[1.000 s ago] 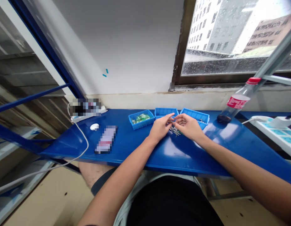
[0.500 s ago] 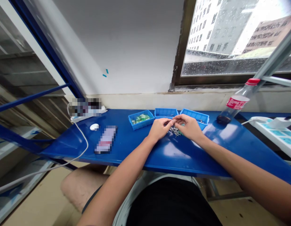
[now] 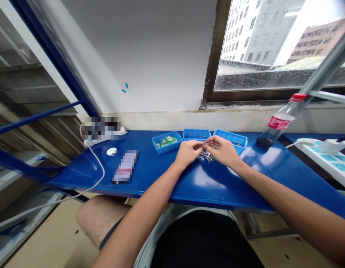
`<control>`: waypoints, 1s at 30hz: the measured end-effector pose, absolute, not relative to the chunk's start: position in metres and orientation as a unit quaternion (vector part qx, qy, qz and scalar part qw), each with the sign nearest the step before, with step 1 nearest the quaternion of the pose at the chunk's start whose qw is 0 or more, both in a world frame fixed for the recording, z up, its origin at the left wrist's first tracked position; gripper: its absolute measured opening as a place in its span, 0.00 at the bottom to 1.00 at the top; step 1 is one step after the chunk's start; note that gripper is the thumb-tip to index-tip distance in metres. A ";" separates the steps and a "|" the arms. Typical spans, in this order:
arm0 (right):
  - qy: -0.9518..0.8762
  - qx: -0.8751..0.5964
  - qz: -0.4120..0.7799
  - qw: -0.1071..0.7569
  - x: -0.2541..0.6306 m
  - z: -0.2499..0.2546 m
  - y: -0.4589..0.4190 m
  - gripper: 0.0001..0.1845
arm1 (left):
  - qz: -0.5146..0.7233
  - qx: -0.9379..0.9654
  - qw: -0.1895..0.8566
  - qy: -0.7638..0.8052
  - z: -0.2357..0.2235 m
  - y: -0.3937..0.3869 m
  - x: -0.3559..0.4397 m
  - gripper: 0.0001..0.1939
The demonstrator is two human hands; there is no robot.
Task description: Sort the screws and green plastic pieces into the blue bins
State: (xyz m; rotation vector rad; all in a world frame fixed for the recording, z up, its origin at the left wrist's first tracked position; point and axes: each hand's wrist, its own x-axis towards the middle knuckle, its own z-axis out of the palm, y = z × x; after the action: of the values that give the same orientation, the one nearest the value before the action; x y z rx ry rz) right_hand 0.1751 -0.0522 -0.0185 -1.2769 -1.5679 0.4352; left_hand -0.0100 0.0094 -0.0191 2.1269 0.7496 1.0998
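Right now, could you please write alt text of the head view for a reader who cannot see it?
Left hand and right hand close together at thin metal pieces on a blue table. Three blue bins sit behind; a bottle with dark liquid stands at right.

Bare left hand: raised fingers lowered, curled in | middle blue rectangular plastic tray: thin silvery piece inside now uncovered | bare knee: shifted left, near side of blue glossy tabletop
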 end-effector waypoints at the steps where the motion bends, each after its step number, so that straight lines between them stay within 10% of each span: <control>1: -0.652 -0.528 0.185 0.512 0.175 -0.019 -0.052 0.18 | 0.421 0.796 0.330 0.284 -0.019 0.009 -0.010 0.14; 12: -0.620 -0.476 0.223 0.582 0.175 -0.016 -0.053 0.24 | 0.436 0.682 0.531 0.252 -0.015 0.013 -0.011 0.23; 30: -0.680 -0.530 0.065 0.503 0.181 -0.004 -0.054 0.12 | 0.436 0.777 0.368 0.265 -0.016 0.009 -0.013 0.15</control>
State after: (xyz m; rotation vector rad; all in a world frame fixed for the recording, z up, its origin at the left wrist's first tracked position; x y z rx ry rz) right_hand 0.1814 -0.0540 -0.0044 -1.2798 -1.6419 0.1567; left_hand -0.0125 0.0090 -0.0162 1.9969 0.6802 1.1208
